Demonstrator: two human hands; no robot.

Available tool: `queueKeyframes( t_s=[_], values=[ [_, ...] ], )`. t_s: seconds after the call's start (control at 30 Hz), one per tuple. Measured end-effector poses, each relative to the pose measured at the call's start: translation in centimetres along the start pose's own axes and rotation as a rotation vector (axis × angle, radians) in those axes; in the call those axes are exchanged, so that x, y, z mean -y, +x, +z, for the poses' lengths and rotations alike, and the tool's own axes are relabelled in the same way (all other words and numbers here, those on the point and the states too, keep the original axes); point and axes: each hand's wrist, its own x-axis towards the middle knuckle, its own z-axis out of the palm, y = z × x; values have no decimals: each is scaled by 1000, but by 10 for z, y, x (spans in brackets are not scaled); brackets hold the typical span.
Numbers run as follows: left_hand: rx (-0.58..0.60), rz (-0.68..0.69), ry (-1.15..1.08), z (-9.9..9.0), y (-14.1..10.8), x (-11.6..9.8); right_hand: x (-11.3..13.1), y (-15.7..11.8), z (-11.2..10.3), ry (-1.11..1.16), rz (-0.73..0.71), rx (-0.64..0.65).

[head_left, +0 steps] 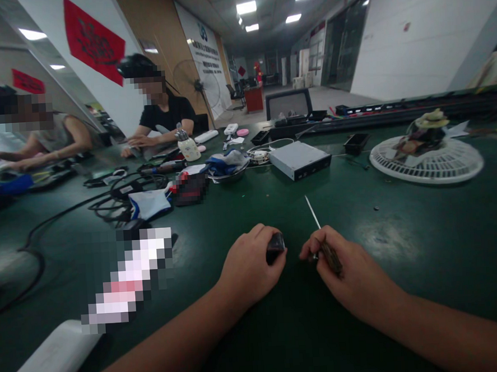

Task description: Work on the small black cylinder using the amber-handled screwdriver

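Note:
Near the middle of the green table (242, 214), my left hand (247, 264) is closed around a small dark block-like object (275, 245), its fingers wrapped over the top and side. To its right, my right hand (346, 264) grips a screwdriver (331, 258) with a brownish handle; the thin metal shaft points forward and slightly left. Some small shiny thing shows by the right fingertips, too small to make out. The two hands are apart, with a narrow gap between them.
Ahead lies a silver drive-like box (299, 157). A white round fan grille (426, 158) is at the right. Cables (118, 199), cloths and a patterned bottle (187, 146) are at the left. A white device (49, 364) is near left. Two people sit across the left side.

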Motion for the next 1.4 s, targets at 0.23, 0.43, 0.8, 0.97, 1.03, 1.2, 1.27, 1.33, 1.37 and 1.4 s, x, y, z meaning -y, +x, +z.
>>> queueKeyframes(
  t_s=[0.23,0.43,0.8,0.97,1.03,1.2,1.27,1.33,1.37,1.4],
  values=[
    [20,-8,-2,-1,1,0,0,1,1,48,17,-23],
    [18,-13,-3,-1,1,-1,-1,2,3,210,37,-37],
    [66,35,-36,-5,0,-4,-2,2,2,306,51,-105],
    [108,146,-77,-6,-2,-5,-2,0,3,297,49,-142],
    [121,192,-90,-7,-2,-5,-1,0,3,291,47,-147],
    [144,290,-111,-9,-1,-6,-1,0,2,303,42,-141],
    [145,321,-122,-9,-1,-6,-2,0,1,311,47,-127],
    [147,355,-136,-8,-2,-5,-2,0,1,307,56,-112],
    [150,372,-140,-8,-2,-5,-1,0,1,299,58,-107],
    [154,387,-143,-8,-2,-5,-1,0,1,290,61,-102]
  ],
)
